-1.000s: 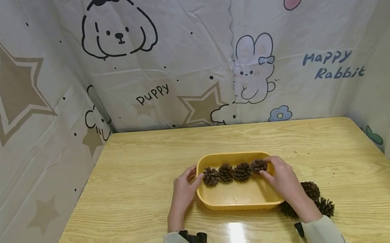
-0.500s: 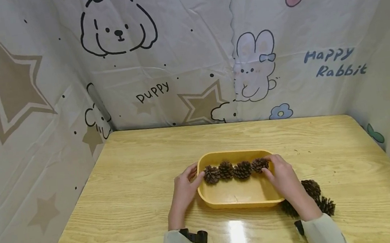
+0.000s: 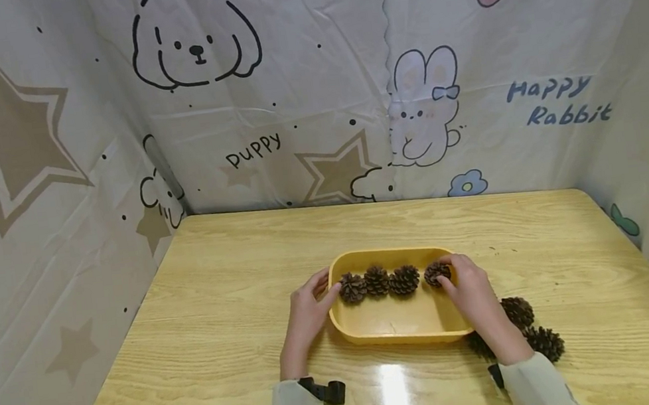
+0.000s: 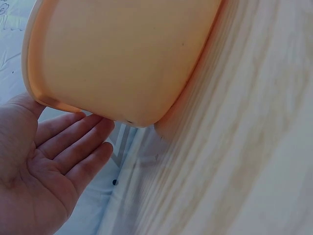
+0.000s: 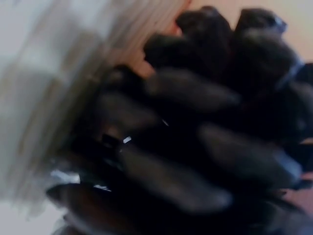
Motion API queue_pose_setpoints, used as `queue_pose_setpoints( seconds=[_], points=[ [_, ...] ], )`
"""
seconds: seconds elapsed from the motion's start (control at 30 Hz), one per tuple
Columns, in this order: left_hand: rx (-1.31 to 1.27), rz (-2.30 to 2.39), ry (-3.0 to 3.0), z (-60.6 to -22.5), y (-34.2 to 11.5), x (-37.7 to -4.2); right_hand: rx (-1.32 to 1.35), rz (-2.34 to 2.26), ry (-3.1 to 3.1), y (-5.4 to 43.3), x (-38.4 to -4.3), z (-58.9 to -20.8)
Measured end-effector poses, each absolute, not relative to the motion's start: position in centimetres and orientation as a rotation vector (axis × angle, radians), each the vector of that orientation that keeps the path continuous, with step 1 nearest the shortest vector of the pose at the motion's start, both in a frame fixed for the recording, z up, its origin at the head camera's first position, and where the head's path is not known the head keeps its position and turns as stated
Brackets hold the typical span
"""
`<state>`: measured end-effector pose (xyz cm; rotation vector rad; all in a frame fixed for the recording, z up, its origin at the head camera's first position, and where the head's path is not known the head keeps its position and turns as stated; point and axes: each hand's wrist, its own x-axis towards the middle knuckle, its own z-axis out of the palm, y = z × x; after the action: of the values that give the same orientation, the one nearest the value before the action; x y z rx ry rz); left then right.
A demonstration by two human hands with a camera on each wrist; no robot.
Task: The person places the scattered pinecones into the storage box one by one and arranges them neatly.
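A yellow plastic basin (image 3: pixel 400 340) stands on the table, with a row of brown pine cones (image 3: pixel 377 281) along its far side. My left hand (image 3: pixel 308 312) holds the basin's left end, thumb over the rim; in the left wrist view the fingers (image 4: pixel 80 147) lie against the outer wall. At the right end, my right hand (image 3: pixel 471 289) pinches a pine cone (image 3: pixel 437 274) between thumb and fingers, inside the basin. A gap separates that cone from the other three. The right wrist view is filled by a blurred, close pine cone (image 5: pixel 181 132), and the right hand's fingers are hidden there.
More pine cones (image 3: pixel 545 344) lie on the wooden table (image 3: pixel 221 294) beside and under the right forearm. A printed cloth (image 3: pixel 300 98) hangs behind the table and along both sides.
My right hand has shifted the rightmost pine cone a little to the right, away from its neighbour. The left hand keeps its place on the basin. The head view has tilted slightly.
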<state>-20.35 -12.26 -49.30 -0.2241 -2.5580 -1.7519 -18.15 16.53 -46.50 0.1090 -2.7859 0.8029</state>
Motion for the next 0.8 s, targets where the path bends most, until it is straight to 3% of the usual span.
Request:
queue_pose_setpoints(
  seconds=[0.8],
  points=[
    [-0.185, -1.761, -2.584, -49.19, -12.19, -20.3, 0.249, 0.682, -2.821, 16.51, -18.57, -46.86]
  ],
)
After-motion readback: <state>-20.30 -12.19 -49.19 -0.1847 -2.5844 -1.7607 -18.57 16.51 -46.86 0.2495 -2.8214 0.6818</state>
